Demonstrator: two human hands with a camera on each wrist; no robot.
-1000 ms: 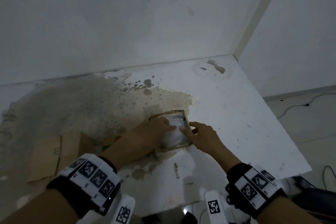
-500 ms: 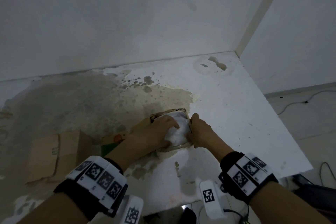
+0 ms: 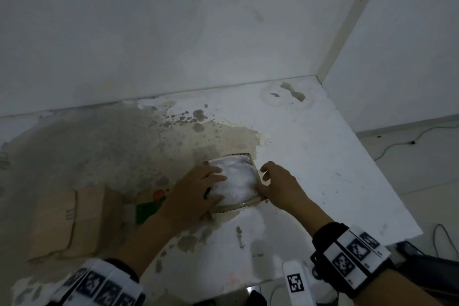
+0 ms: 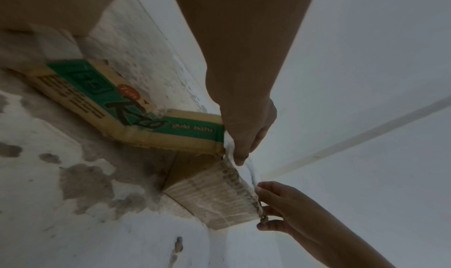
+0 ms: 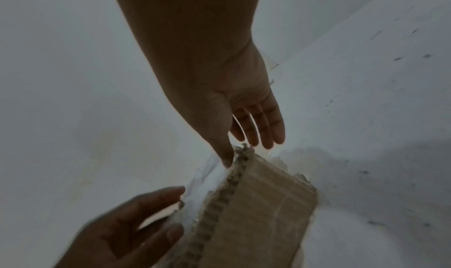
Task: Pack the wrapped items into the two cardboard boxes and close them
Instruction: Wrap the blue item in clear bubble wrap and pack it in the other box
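A small open cardboard box point(image 3: 257, 176) stands mid-table with a white wrapped item point(image 3: 239, 179) filling it. My left hand point(image 3: 198, 189) lies on the item's left part with its fingers flat on the wrap. My right hand point(image 3: 278, 181) is at the box's right wall, fingers relaxed. In the right wrist view its thumb point(image 5: 225, 156) touches the corrugated rim point(image 5: 219, 201) near a corner, and the fingers point past the corner. A green-printed flap point(image 4: 146, 121) of this box lies open to the left. A second cardboard box point(image 3: 62, 221) sits at the far left.
The white table point(image 3: 323, 156) is stained and peeling across its left and middle. Walls close it off behind and at the right rear corner. Its right edge point(image 3: 387, 181) drops to a floor with cables.
My right hand has come off the top of the wrapped item and gone to the box's right wall. The left hand has stayed on the item.
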